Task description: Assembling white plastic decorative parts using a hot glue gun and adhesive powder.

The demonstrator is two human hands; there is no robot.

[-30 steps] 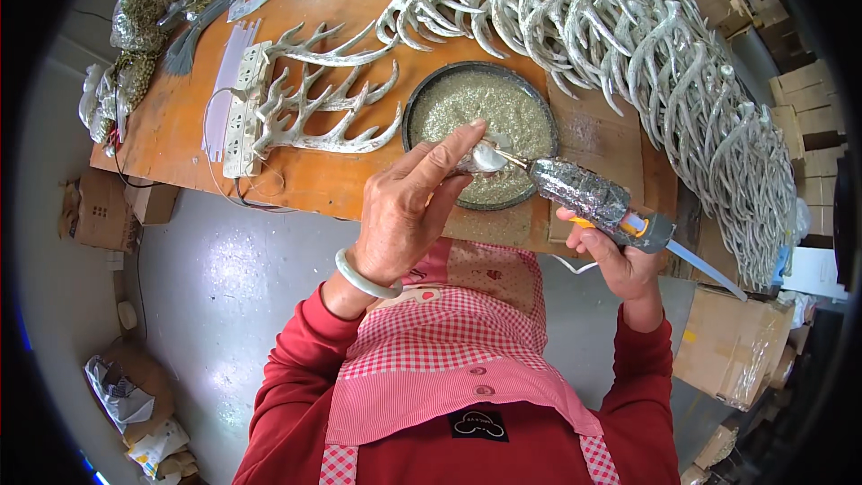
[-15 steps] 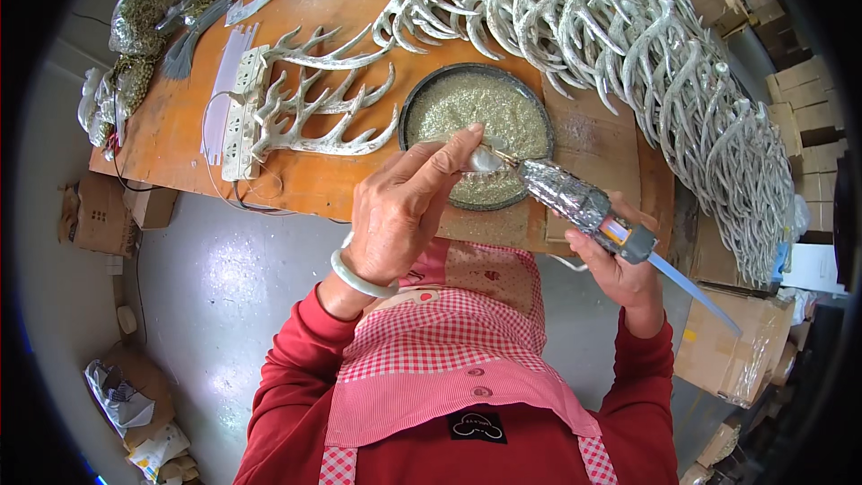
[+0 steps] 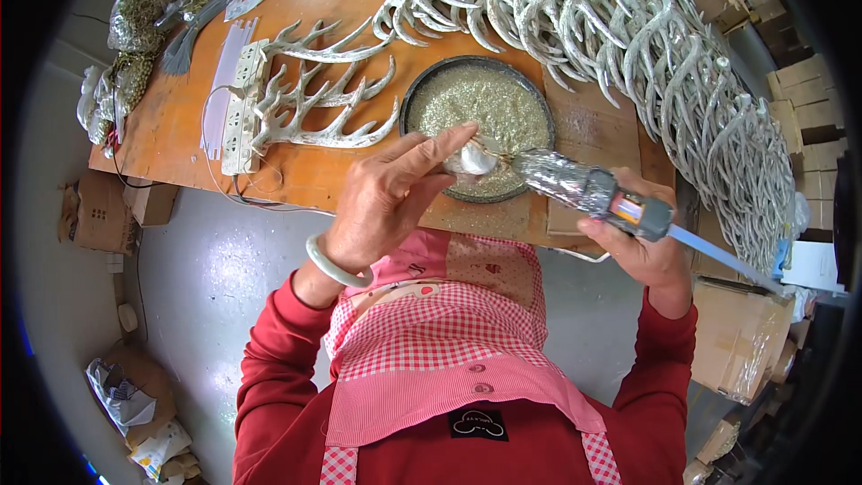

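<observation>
Orange counter (image 3: 314, 171) heaped with silver antlers (image 3: 646, 45); left hand (image 3: 395, 193) pinches a small silvery piece (image 3: 471, 160) at six o'clock over the glitter tray (image 3: 476, 108), catching spill, right hand (image 3: 642, 251) gripping the glue gun (image 3: 584, 189) nozzle-first against it.

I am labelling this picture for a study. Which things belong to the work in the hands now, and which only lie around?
In use:
left hand pinching a small silvery piece
right hand holding the glue gun
round glitter tray

Lying about:
power strip
loose antlers
antler pile
bags
</observation>
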